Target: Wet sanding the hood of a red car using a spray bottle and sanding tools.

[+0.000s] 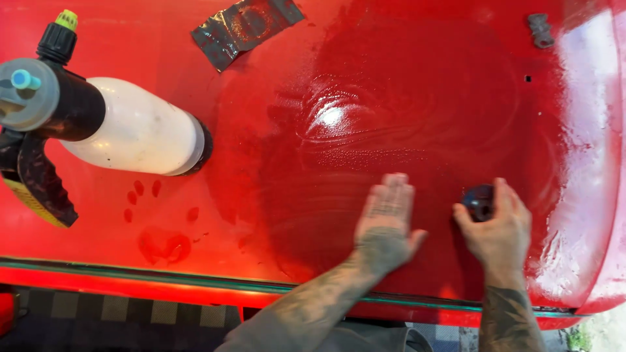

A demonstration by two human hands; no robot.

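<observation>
The right hand (501,229) curls its fingers closed around a small dark, rounded pad (479,201), pressing it onto the wet red painted metal panel (417,98); the pad sits near the panel's lower right, mostly hidden by the thumb and fingers, so its material cannot be told. Just beside it, the left hand (386,221) lies flat and open on the paint, palm down and fingers together, holding nothing, seemingly steadying the body or feeling the finish. Faint swirl marks and beaded water ring the glossy patch above both hands. Well apart, at the panel's left, a white plastic pump sprayer with a black head and yellow-tipped nozzle (130,130) lies on its side, near enough to grab. A torn grey sheet of abrasive-looking paper (244,27) rests at the top edge, and a small grey metal fitting (540,30) sits at top right. Below the panel, chequered floor tiles (117,313) show.
</observation>
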